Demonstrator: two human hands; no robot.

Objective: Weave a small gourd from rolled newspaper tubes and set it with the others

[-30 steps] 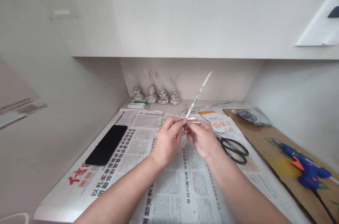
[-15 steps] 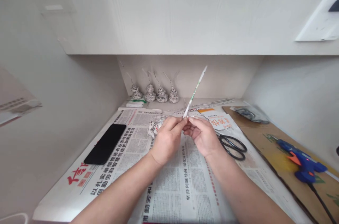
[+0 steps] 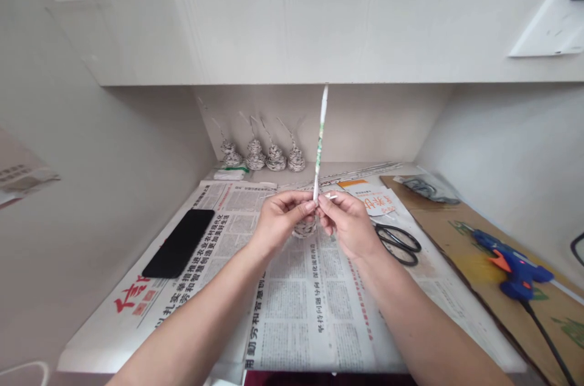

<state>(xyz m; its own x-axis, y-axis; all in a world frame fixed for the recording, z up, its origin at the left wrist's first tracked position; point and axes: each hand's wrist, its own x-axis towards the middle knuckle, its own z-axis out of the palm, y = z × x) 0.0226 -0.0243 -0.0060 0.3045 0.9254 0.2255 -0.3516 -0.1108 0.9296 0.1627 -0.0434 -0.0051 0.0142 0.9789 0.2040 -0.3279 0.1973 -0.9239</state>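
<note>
My left hand (image 3: 283, 219) and my right hand (image 3: 350, 223) meet above the middle of the newspaper, fingers pinched together. Between their fingertips rises a slim white stick with a green pattern (image 3: 320, 141), nearly upright and narrower at its top; it looks like rolled paper. A short white end (image 3: 332, 196) pokes out by my right fingers; whether it belongs to the stick I cannot tell. Just below the hands, partly hidden by them, is a coiled newspaper-cord piece (image 3: 305, 228). Black-handled scissors (image 3: 398, 244) lie beside my right wrist, blades mostly covered.
Newspaper (image 3: 292, 319) covers the tabletop. A black phone (image 3: 179, 244) lies left. Several gourd-shaped coiled pieces (image 3: 275, 158) stand at the back wall near thin paper rods (image 3: 365, 172). A blue glue gun (image 3: 517, 267) rests on cardboard (image 3: 460, 252) at right. A cabinet panel (image 3: 292, 21) overhangs.
The stick has swung from leaning right to nearly upright. Both hands have shifted slightly, and the coiled piece now shows between and below them. The view has tilted a little.
</note>
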